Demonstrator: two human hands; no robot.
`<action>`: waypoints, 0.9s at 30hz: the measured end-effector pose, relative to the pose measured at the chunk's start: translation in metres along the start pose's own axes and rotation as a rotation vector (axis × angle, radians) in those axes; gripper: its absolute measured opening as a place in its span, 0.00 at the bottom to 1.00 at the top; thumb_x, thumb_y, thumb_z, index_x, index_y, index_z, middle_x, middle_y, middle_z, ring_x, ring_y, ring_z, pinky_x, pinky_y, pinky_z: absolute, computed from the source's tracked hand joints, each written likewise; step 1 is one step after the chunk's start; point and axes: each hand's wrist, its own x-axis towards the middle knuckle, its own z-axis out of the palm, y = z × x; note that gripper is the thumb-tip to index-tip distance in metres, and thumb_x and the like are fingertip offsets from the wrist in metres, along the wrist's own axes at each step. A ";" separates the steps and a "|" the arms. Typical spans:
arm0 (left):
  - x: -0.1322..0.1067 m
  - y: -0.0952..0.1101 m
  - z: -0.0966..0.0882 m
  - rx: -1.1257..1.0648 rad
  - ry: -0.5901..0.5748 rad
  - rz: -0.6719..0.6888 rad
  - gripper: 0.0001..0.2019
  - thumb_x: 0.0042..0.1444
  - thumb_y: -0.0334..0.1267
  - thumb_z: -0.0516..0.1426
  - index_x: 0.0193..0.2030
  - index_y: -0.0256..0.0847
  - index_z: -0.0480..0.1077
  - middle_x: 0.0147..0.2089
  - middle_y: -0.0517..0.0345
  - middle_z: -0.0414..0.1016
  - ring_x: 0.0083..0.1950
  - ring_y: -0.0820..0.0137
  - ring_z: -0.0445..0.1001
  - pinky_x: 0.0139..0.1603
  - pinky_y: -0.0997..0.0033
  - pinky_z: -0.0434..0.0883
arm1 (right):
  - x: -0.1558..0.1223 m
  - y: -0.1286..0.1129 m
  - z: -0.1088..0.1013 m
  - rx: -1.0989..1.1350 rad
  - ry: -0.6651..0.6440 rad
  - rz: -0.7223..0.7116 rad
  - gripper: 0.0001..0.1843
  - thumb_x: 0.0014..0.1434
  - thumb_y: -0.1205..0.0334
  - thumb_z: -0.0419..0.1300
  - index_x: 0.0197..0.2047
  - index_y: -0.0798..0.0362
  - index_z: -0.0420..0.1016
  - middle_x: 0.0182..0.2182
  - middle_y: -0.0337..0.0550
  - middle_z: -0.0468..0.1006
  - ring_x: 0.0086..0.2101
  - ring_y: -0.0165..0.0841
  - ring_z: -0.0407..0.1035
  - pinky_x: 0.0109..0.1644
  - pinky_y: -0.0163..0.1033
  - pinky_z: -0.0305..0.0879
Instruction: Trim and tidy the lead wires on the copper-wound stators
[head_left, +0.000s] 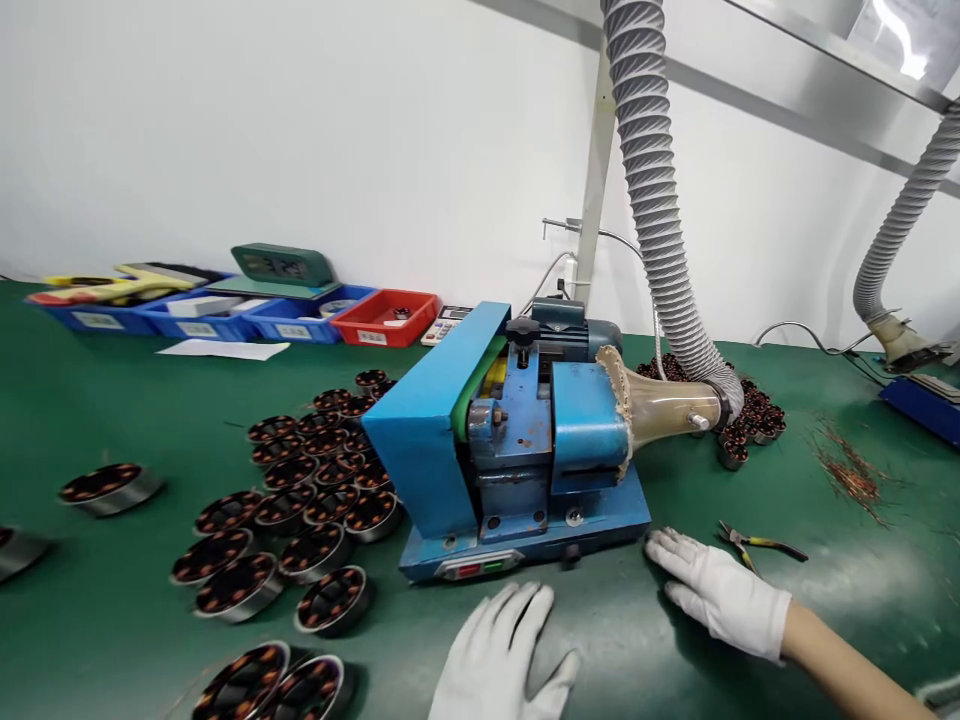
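Lying flat and open-palmed on the green table (112,600), both gloved hands are seen before the blue machine (510,450): left hand (502,660) just in front, right hand (716,590) beside its front corner, near the pliers (757,545).

Two white-gloved hands, left hand (504,655) and right hand (718,592), flat, empty, before the blue machine (510,450) on green table (150,420)

White-gloved hands (720,592); blue machine (517,440); seemingly copper-wound stators (315,480).
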 end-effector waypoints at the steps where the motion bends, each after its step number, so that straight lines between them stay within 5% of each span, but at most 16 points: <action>1: 0.005 0.006 0.005 0.053 -0.011 -0.018 0.27 0.49 0.55 0.57 0.48 0.35 0.74 0.48 0.46 0.79 0.48 0.57 0.77 0.45 0.60 0.77 | 0.000 0.005 0.000 -0.009 0.041 0.043 0.26 0.65 0.59 0.46 0.65 0.52 0.58 0.64 0.46 0.60 0.62 0.37 0.54 0.65 0.44 0.54; 6: 0.032 0.053 0.024 0.163 -0.180 -0.205 0.29 0.50 0.53 0.55 0.50 0.30 0.74 0.47 0.37 0.78 0.48 0.51 0.74 0.48 0.52 0.70 | 0.034 0.040 -0.002 -0.081 0.180 0.203 0.24 0.64 0.64 0.44 0.62 0.54 0.62 0.62 0.54 0.62 0.59 0.42 0.60 0.61 0.50 0.60; 13: 0.061 0.091 0.018 0.269 -0.427 -0.404 0.29 0.57 0.51 0.50 0.53 0.26 0.71 0.44 0.33 0.75 0.43 0.49 0.71 0.40 0.53 0.67 | 0.098 0.045 0.001 -0.157 0.074 -0.080 0.22 0.64 0.57 0.53 0.60 0.50 0.65 0.64 0.52 0.59 0.63 0.48 0.50 0.63 0.61 0.48; 18: 0.077 0.103 0.020 0.225 -0.511 -0.398 0.27 0.59 0.50 0.50 0.49 0.24 0.72 0.34 0.43 0.72 0.32 0.56 0.70 0.29 0.60 0.66 | 0.086 0.044 -0.007 -0.186 -0.016 -0.273 0.22 0.63 0.55 0.51 0.59 0.47 0.68 0.64 0.51 0.58 0.63 0.50 0.50 0.64 0.59 0.46; 27: 0.076 0.110 0.029 0.155 -0.505 -0.362 0.23 0.60 0.48 0.48 0.47 0.29 0.71 0.35 0.46 0.71 0.33 0.57 0.72 0.32 0.59 0.67 | 0.047 0.049 -0.021 -0.195 -0.051 -0.340 0.23 0.63 0.55 0.51 0.61 0.43 0.64 0.63 0.53 0.60 0.60 0.52 0.55 0.60 0.61 0.52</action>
